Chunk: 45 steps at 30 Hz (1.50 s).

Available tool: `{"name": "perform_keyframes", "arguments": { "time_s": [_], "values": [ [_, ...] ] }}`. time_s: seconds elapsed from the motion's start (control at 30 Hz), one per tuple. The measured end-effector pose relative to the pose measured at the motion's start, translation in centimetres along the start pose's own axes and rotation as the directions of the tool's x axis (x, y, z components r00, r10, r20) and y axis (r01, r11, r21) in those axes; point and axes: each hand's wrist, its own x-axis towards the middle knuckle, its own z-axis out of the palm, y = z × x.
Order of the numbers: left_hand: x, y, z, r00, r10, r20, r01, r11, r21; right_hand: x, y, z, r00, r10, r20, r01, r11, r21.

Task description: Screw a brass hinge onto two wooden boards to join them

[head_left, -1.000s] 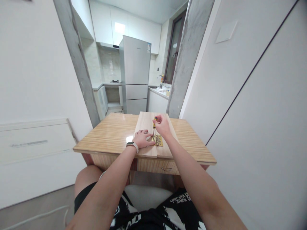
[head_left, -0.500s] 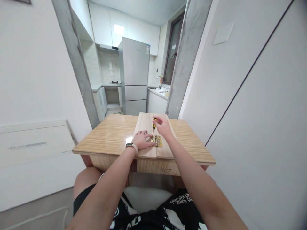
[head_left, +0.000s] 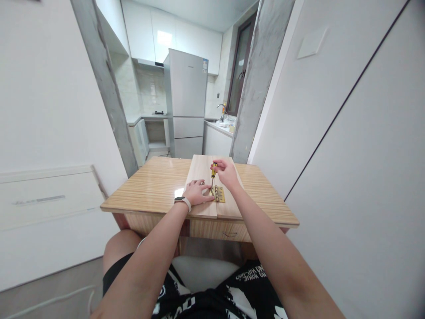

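Hands (head_left: pixel 227 174) at screwdriver (head_left: pixel 214 170) and hinge (head_left: pixel 220 194), closed drawer (head_left: pixel 209 228) below

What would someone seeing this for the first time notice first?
Probably the tall silver fridge beyond the glossy striped wooden table. Above that table, the right hand holds a yellow and black screwdriver pointing down at a flat gold metal hinge across two pale wooden boards. The left hand rests on the boards.

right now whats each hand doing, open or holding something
Left hand: open, resting on the left wooden board, thumb by the brass-coloured hinge.
Right hand: closed, holding the screwdriver, shaft pointing down toward the hinge.
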Motion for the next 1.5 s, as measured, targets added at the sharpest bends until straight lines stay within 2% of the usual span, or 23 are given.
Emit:
{"name": "perform_keyframes", "arguments": {
  "time_s": [0.2, 0.43, 0.6, 0.77, 0.87, 1.07, 1.27, 1.5],
  "values": [
    [0.1, -0.1, 0.1, 1.000, 0.004, -0.006, -0.004, 1.000, -0.007, -0.4, -0.3, 0.0, 0.996, -0.057, -0.066, 0.046, 0.986, -0.162],
    [0.2, -0.2, 0.2, 1.000, 0.017, -0.008, -0.017, 1.000, -0.022, -1.1, -2.5, 1.1, 0.987, -0.108, -0.120, 0.060, 0.935, -0.350],
    [0.2, -0.2, 0.3, 0.999, 0.026, -0.031, -0.027, 0.999, -0.039, -1.4, -2.8, 1.5, 0.986, -0.101, -0.131, 0.050, 0.935, -0.350],
    [0.3, -0.6, 0.8, 0.996, 0.041, -0.081, -0.047, 0.996, -0.070, -1.4, -2.7, 1.0, 0.988, -0.101, -0.116, 0.064, 0.956, -0.287],
    [0.8, -1.3, 1.4, 0.987, 0.029, -0.155, -0.050, 0.991, -0.128, -1.0, -3.1, 0.4, 0.980, -0.128, -0.155, 0.083, 0.959, -0.271],
    [2.1, -3.0, 2.5, 0.950, -0.083, -0.301, 0.014, 0.975, -0.223, -1.0, -4.2, -2.2, 0.969, -0.114, -0.219, 0.056, 0.966, -0.252],
    [2.3, -3.4, 3.2, 0.938, -0.083, -0.336, 0.003, 0.973, -0.231, -3.8, -4.3, -5.4, 0.938, -0.094, -0.333, -0.010, 0.954, -0.299],
    [2.3, -3.0, 3.3, 0.939, -0.058, -0.340, 0.005, 0.988, -0.153, -6.6, -4.7, -7.8, 0.927, -0.105, -0.360, -0.027, 0.939, -0.344]
  ]
}}
